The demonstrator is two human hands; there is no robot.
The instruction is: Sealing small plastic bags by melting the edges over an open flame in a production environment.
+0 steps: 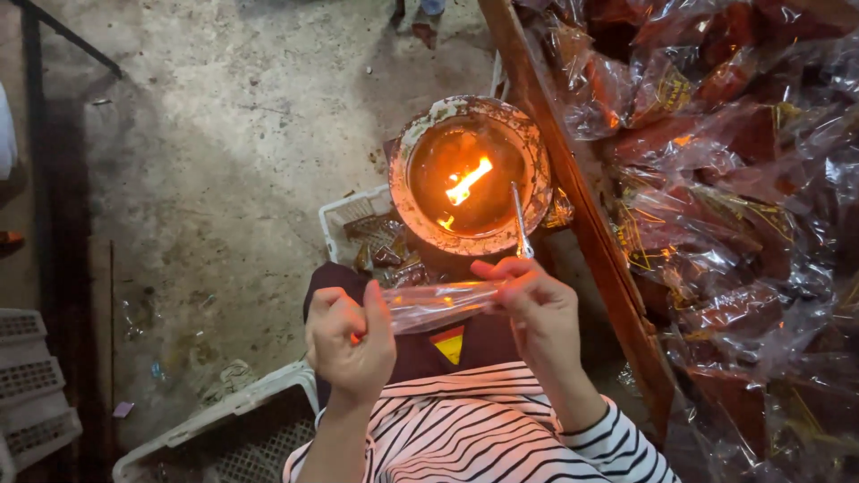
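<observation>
Here, low and left of centre in the frame, the left hand [349,340] is curled shut around one end of a clear plastic packet [434,304], which stretches rightward across the middle to the right hand [535,309], whose fingertips pinch its other end. Just above the right hand a thin metal rod [519,219] leans on the rim of a round bowl [420,219] holding a small flame [468,182], and heaped cellophane-wrapped packs [725,206] fill the right side.
</observation>
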